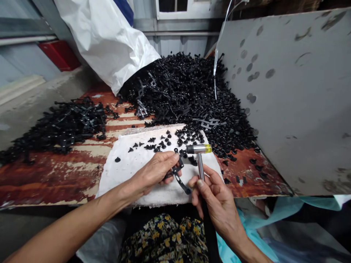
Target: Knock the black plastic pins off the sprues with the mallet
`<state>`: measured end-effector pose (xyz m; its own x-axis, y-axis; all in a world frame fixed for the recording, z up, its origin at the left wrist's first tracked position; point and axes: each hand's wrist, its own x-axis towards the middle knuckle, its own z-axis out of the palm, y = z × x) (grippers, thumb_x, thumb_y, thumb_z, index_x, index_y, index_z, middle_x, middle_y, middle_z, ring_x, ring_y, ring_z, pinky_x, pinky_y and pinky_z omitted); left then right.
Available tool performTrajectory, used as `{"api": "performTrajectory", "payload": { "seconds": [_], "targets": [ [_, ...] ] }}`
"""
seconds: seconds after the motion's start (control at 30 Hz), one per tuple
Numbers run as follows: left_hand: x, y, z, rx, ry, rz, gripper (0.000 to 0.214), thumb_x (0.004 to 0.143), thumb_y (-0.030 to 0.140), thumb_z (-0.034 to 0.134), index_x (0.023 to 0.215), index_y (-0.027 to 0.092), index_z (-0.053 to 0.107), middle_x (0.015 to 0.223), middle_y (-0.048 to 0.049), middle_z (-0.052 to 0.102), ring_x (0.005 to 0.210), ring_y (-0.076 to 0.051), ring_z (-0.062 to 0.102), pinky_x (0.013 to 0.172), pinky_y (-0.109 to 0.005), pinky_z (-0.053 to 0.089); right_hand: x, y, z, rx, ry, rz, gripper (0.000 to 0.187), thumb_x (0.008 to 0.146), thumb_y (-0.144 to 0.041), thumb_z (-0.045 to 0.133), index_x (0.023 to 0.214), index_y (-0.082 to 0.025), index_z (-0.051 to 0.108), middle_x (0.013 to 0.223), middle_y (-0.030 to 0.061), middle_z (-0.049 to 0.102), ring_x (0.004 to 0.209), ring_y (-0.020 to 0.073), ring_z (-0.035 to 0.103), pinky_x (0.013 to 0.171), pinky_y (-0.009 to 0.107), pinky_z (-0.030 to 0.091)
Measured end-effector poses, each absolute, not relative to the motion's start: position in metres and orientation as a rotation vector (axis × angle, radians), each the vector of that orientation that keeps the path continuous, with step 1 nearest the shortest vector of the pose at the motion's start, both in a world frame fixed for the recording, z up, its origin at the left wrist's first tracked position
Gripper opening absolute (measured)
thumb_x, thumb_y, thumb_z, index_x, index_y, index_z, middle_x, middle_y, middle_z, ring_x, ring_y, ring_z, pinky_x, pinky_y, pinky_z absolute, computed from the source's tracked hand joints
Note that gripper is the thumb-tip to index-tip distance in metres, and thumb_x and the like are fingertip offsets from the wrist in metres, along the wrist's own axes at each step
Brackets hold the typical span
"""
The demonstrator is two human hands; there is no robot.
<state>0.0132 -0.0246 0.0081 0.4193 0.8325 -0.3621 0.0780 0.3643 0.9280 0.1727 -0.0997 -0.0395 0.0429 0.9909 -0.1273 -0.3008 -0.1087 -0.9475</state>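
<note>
My left hand (pixel 159 168) is closed on a black jointed plastic linkage (pixel 179 177), with the thumb on top. One curved arm of the linkage slants down toward my right hand (pixel 212 193). That hand is wrapped around the handle of a small mallet (pixel 200 166), held upright. Its metal head has a black face on the left and a yellow face on the right. Under both hands lies a white cloth (pixel 120 182). Small black round-based plugs (pixel 164 141) are scattered over its far part. Some fingers of my left hand are hidden behind the linkage.
A large heap of black parts (pixel 186 87) spreads across the back of the worn red-brown table (pixel 55 186). A smaller pile of jointed black pieces (pixel 74 124) lies left. A white sack (pixel 109 40) leans at the back, and a grey panel (pixel 296 109) stands along the right.
</note>
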Motion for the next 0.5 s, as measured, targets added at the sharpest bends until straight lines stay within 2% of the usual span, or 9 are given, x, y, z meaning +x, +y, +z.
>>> {"api": "performTrajectory", "payload": {
  "seconds": [0.07,0.23,0.5],
  "targets": [
    [0.012,-0.016,0.005,1.156,1.059,0.629,0.036,0.085,0.045,0.060,0.069,0.013,0.054,0.061,-0.0003,0.060,0.035,0.000,0.038,0.034,-0.012,0.022,0.178,-0.099,-0.038,-1.088,-0.856,1.336,0.046,0.083,-0.046,0.069,0.120,-0.025,0.052,0.078,-0.0022,0.065,0.039,0.0057,0.048,0.031,0.015,0.040],
    [0.012,0.001,-0.003,1.045,1.163,0.548,0.037,0.087,0.041,0.059,0.062,0.016,0.050,0.051,0.0019,0.055,0.029,-0.001,0.034,0.029,-0.013,0.018,0.193,-0.096,-0.040,-1.100,-0.778,1.212,0.039,0.085,-0.042,0.069,0.115,-0.024,0.053,0.077,-0.0038,0.065,0.039,0.0040,0.047,0.031,0.014,0.041],
    [0.017,0.008,-0.001,1.041,1.226,0.490,0.037,0.096,0.029,0.044,0.062,0.016,0.050,0.041,0.0050,0.048,0.025,-0.002,0.029,0.026,-0.012,0.018,0.198,-0.096,-0.046,-1.099,-0.752,1.231,0.040,0.085,-0.041,0.069,0.117,-0.023,0.054,0.079,-0.0033,0.065,0.041,0.0043,0.048,0.031,0.013,0.042]
  ]
}}
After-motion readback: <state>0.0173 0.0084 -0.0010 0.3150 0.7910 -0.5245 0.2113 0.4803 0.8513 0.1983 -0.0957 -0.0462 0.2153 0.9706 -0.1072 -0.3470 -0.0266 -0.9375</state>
